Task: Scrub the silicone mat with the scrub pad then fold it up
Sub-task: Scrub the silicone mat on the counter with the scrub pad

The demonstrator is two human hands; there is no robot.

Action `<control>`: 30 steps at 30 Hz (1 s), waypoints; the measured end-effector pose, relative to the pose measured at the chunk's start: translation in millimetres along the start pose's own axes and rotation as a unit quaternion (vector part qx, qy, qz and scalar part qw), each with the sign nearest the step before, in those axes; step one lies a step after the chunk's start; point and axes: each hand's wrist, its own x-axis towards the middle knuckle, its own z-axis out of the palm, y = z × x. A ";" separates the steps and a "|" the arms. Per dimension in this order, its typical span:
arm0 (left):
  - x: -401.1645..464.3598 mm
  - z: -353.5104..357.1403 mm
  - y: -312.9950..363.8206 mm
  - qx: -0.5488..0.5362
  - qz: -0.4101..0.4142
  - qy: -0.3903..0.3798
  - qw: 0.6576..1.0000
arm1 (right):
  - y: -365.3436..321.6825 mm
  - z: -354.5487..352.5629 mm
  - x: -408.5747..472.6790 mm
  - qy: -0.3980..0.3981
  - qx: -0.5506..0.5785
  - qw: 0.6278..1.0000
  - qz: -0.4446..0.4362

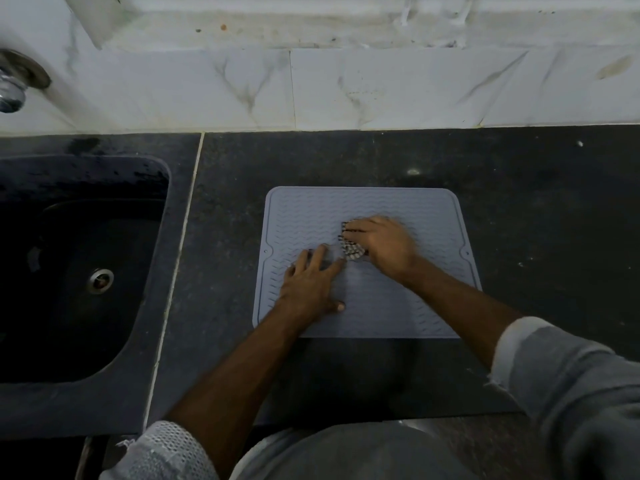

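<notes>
The silicone mat (367,265), grey-blue with a raised zigzag pattern and a rimmed edge, lies flat and unfolded on the dark stone countertop (519,202), near its front edge. The scrub pad (351,249), a patterned light-and-dark piece, sits on the mat's middle under the right hand (381,244), whose fingers curl over it and press it down; the hand is blurred. The left hand (311,282) rests flat on the mat just beside the pad, fingers spread and straight, holding nothing. Left of the mat, past a pale joint line, a dark sink (79,265) is set into the counter, with a metal drain (101,279) at its bottom. A chrome tap fitting (14,81) projects from the white veined marble backsplash (381,88), which shows stains and grime along its upper ledge.
</notes>
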 end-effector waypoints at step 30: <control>-3.5 -2.5 4.1 0.021 0.004 0.005 1.000 | -11.1 3.0 4.5 0.033 -0.019 0.999 -0.009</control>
